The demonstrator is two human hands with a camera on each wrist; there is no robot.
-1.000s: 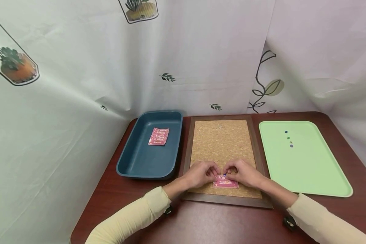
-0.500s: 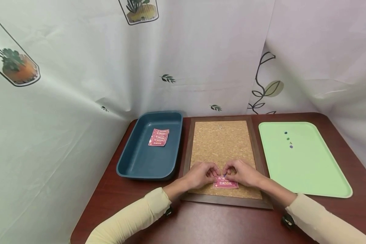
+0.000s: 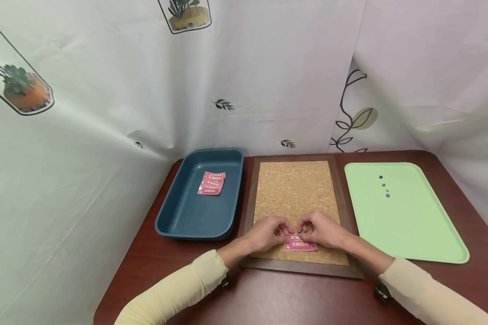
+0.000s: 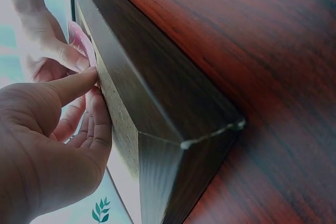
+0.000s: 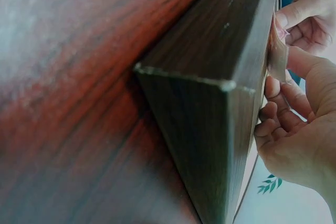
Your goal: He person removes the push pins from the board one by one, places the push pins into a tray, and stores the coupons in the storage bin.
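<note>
A pink printed coupon (image 3: 301,245) lies low on the framed corkboard (image 3: 297,194). My left hand (image 3: 268,232) pinches its upper left corner between thumb and fingers. At the coupon's top edge my right hand (image 3: 323,230) pinches a small blue pushpin (image 3: 298,234), mostly hidden by the fingers. Both hands' fingertips are close together at the card. In the left wrist view the coupon (image 4: 80,40) bows up from the cork; the right wrist view shows its near end (image 5: 278,59) raised too.
Left of the board stands a dark blue tray (image 3: 191,221) with several overlapping pink coupons (image 3: 211,183). A light green tray (image 3: 415,225) to the right bears several small coloured pins (image 3: 384,185). A tiny clear object (image 3: 293,170) sits near the board's top edge.
Both hands stay at the coupon with almost no movement. The blue pushpin shows less between the right fingers than a second ago.
</note>
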